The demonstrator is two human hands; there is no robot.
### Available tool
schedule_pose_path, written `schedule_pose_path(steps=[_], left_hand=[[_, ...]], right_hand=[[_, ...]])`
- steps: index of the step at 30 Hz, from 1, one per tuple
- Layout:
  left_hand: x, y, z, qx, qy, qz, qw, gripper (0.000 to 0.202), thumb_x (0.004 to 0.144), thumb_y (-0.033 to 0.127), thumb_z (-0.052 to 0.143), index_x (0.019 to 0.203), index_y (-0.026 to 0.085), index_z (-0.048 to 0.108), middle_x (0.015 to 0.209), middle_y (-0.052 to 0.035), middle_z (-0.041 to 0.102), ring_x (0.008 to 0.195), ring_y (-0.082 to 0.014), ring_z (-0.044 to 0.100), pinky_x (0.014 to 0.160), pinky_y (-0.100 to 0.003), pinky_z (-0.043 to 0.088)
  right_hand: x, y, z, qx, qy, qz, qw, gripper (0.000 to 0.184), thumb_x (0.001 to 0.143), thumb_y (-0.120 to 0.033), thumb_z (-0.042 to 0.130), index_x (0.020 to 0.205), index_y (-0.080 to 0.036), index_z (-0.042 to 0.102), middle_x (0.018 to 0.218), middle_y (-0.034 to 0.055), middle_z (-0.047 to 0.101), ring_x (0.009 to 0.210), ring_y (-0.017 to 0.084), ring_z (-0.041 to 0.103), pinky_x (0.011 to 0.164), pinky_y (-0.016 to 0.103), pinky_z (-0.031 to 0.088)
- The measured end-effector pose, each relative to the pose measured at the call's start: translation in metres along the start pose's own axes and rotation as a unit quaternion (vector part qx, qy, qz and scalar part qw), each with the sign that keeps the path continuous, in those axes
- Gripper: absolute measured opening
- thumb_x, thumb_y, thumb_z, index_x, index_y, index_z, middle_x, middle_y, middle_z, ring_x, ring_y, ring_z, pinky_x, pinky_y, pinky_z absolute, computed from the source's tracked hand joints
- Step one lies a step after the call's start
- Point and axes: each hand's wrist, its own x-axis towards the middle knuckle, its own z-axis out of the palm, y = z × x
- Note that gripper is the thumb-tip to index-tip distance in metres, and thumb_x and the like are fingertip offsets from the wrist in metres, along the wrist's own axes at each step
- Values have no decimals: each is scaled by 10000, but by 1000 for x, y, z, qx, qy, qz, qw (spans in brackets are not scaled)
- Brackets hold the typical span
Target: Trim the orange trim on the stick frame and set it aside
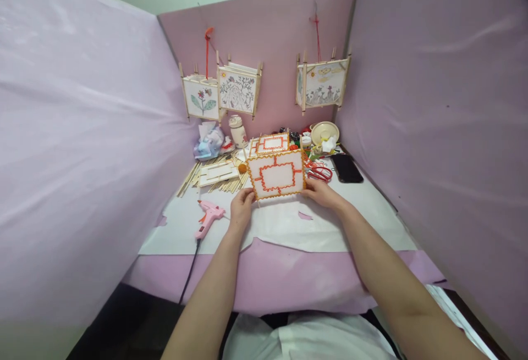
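Note:
Between my two hands stands a lantern frame [279, 176] with white panels, orange wavy edging and a red wavy rectangle on its front. My left hand [242, 205] grips its lower left corner, fingers closed around the edge. At the lower right corner my right hand [318, 192] holds the other side the same way. Part of each hand's fingers is hidden behind the panel. Left of my left hand a pink glue gun [209, 219] lies on the white table cover, its black cord running off the front edge.
Bamboo sticks and a white framed panel [218, 173] lie at left. Behind stand a bottle [237, 131] and a tissue pack [209, 143]. Red scissors [320, 173], a black phone [347, 168] and a beige bowl [325, 132] are at right. Picture lanterns [325, 84] hang at the back between fabric walls.

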Motion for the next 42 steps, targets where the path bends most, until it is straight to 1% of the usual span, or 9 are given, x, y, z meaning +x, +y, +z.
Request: schedule_pose_path(steps=[5, 11, 17, 19, 23, 28, 35, 38, 42], left_hand=[[-2, 1, -1, 39, -35, 21, 998, 257, 699, 256, 688, 937, 163, 666, 943, -63, 721, 875, -218, 667, 818, -349, 528], [-6, 8, -2, 99, -2, 57, 994, 219, 771, 263, 628, 969, 179, 672, 960, -54, 721, 900, -212, 649, 847, -335, 479], [-5, 8, -4, 134, -17, 36, 990, 183, 701, 179, 668, 883, 175, 683, 851, -40, 720, 805, -224, 645, 789, -336, 463], [-6, 8, -3, 126, -23, 34, 991, 219, 695, 160, 667, 913, 180, 673, 870, -33, 719, 815, -217, 646, 791, -326, 460], [-8, 9, 0, 90, -19, 17, 996, 352, 705, 165, 661, 1054, 181, 621, 909, -33, 715, 849, -202, 650, 797, -315, 465], [-6, 10, 0, 13, -52, -57, 997, 430, 684, 225, 698, 1091, 140, 588, 716, -21, 694, 690, -191, 653, 673, -301, 496], [-9, 20, 2, -92, -88, -135, 983, 442, 672, 341, 777, 1038, 138, 634, 887, -74, 722, 726, -167, 670, 753, -323, 545], [-10, 26, 0, -144, -94, -161, 972, 380, 755, 365, 743, 1044, 142, 640, 996, -98, 716, 803, -176, 684, 809, -339, 554], [-12, 34, -1, -252, -110, -215, 937, 272, 889, 338, 627, 1103, 172, 630, 1152, -110, 683, 972, -217, 685, 882, -366, 556]], right_hand=[[0, 4, -4, -88, -6, -4, 996, 166, 718, -305, 657, 819, -174, 651, 783, 9, 655, 743, 181, 553, 687, 283, 447], [2, -3, 6, -99, 33, -40, 994, 155, 767, -297, 577, 816, -169, 649, 802, 13, 646, 749, 167, 544, 694, 273, 416], [3, 0, 11, -100, 32, -19, 994, 166, 741, -329, 601, 772, -171, 637, 725, 4, 622, 695, 164, 528, 653, 274, 388], [3, 2, 9, -94, 33, -16, 995, 163, 726, -328, 615, 774, -173, 633, 738, 2, 620, 707, 163, 526, 661, 273, 388], [4, 7, 6, -75, 31, -3, 997, 169, 716, -341, 634, 726, -174, 607, 715, 0, 600, 693, 154, 513, 638, 265, 379], [1, 5, 0, -10, -26, 40, 999, 287, 776, -447, 621, 762, -160, 623, 703, 11, 627, 579, 114, 495, 540, 239, 363], [-5, -9, -7, 199, -48, 140, 969, 396, 677, -513, 760, 758, -163, 596, 751, 15, 664, 547, 74, 493, 506, 212, 346], [-5, -11, -7, 242, -46, 149, 958, 394, 671, -492, 783, 796, -164, 603, 743, 12, 664, 577, 83, 528, 519, 206, 365], [-6, -8, -6, 270, -53, 143, 951, 365, 696, -459, 784, 834, -167, 614, 764, 18, 664, 627, 100, 570, 538, 205, 406]])
